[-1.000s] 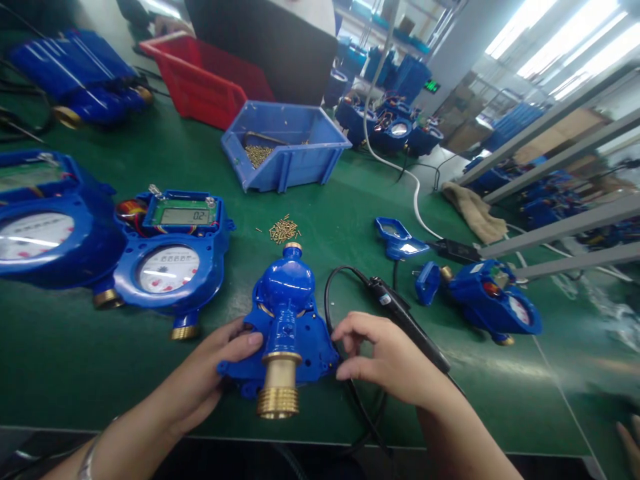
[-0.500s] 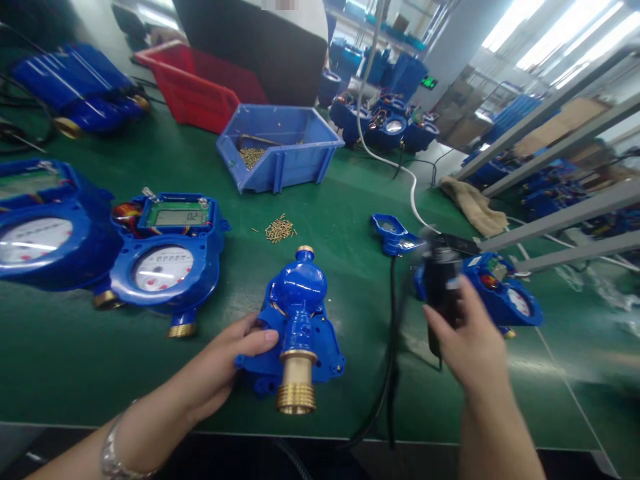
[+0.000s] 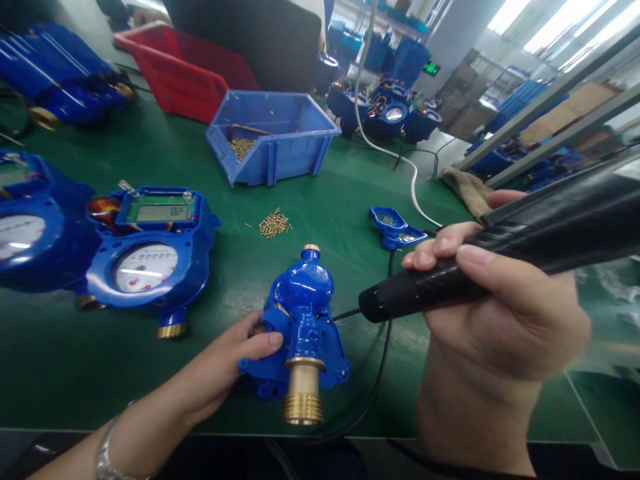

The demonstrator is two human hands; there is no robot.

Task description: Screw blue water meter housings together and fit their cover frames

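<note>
My left hand [image 3: 250,353] grips the left side of a blue water meter [image 3: 306,287], its thumb on top of the housing. The meter lies with its dial side hidden and its brass threaded end [image 3: 303,407] towards me. My right hand [image 3: 500,300] is wrapped round a black electric screwdriver [image 3: 430,290], which points left. Its thin bit reaches the right side of the meter's housing, by the pipe body; whether it sits on a screw I cannot make out. Beyond the meter lies a small pile of brass screws [image 3: 275,223].
At left stand water meters with displays, one meter [image 3: 150,260] nearest. A blue bin [image 3: 295,157] with screws and a red bin [image 3: 175,73] stand behind. A blue cover [image 3: 393,230] lies right of centre. The screwdriver's black cable [image 3: 383,380] runs over the table.
My right hand has brought the screwdriver left and up from the table's right side, and its bit now meets the meter. My left hand keeps its grip; the view has shifted slightly.
</note>
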